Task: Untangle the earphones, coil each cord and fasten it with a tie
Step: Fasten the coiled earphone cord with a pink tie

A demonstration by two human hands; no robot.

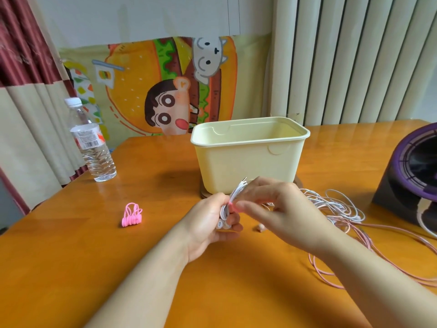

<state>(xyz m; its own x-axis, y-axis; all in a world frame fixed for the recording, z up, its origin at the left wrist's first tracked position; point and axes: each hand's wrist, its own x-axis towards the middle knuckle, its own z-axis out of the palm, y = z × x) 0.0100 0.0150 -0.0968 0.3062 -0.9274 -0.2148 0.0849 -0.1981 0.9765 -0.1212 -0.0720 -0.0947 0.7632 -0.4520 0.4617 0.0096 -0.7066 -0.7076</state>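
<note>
— Over the middle of the table [71,268], in front of the cream tub [248,162], that coiled white earphone cord [233,197] looks close to tied. What could spoil it?

— The loops springing apart, I'd say, if the left hand [210,223] slackens before the pink tie [232,206] closes. The tie is small, so it could slip from the fingertips too.

— How are the hands set?

— The left hand is curled round the bundle, palm turned inward, earbuds [220,224] poking out below its fingers and the plug [244,180] sticking up above. The right hand [272,204] sits over it, wrist bent, thumb and forefinger pinching the tie against the coil.

— And the rest?

— A white and pink tangle [335,209] lies on the table to the right, with spare ties [132,215] well off to the left.
</note>
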